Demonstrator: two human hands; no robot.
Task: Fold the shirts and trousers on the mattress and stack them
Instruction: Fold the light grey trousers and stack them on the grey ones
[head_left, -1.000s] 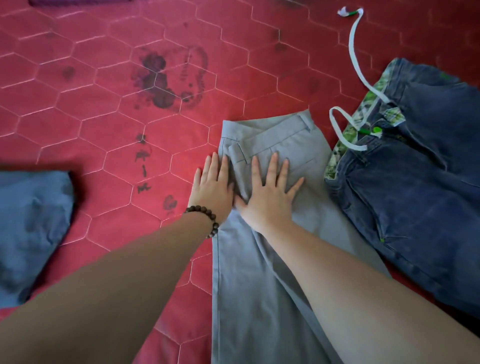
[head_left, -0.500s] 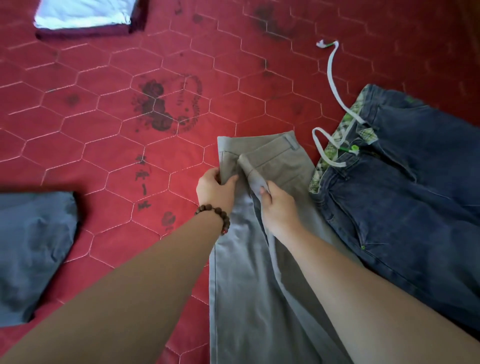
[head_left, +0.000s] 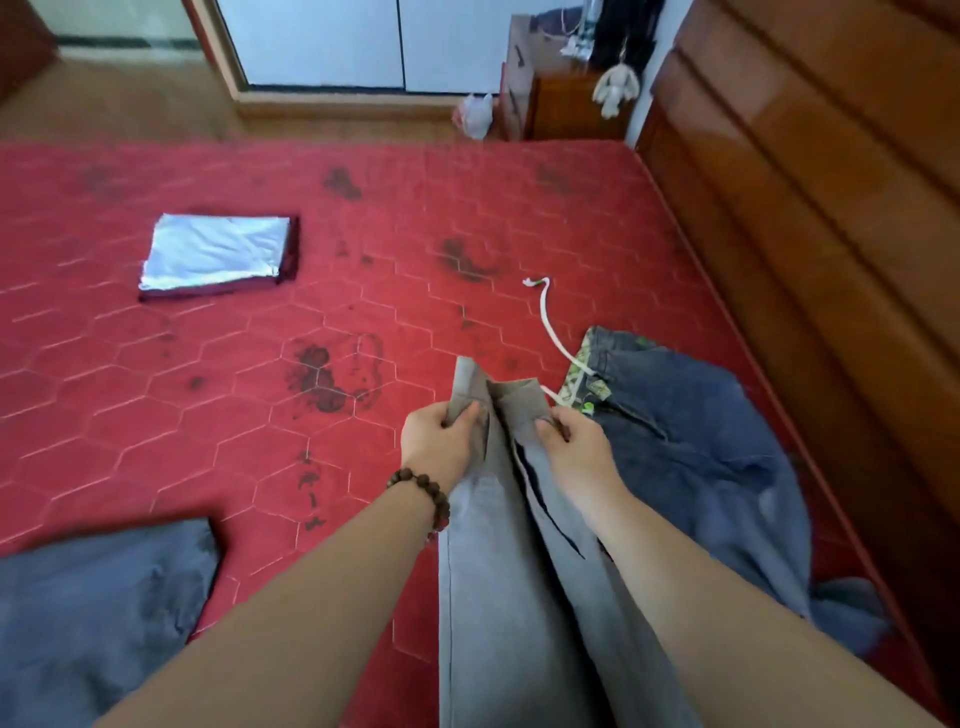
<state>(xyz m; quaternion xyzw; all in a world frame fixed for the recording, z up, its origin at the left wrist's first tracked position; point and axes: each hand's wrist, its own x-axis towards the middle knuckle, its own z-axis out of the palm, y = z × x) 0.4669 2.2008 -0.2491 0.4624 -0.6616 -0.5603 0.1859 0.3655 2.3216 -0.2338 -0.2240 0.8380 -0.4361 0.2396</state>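
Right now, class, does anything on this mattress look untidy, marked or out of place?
Yes. Dark stains blot the red mattress left of the grey trousers, with more farther back. The jeans lie crumpled to the right, their white drawstring trailing loose across the mattress.

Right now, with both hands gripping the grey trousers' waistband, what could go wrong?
The white drawstring of the jeans runs right up to the right hand and could get dragged along. The grey trousers overlap the jeans' edge, so lifting may rumple them.
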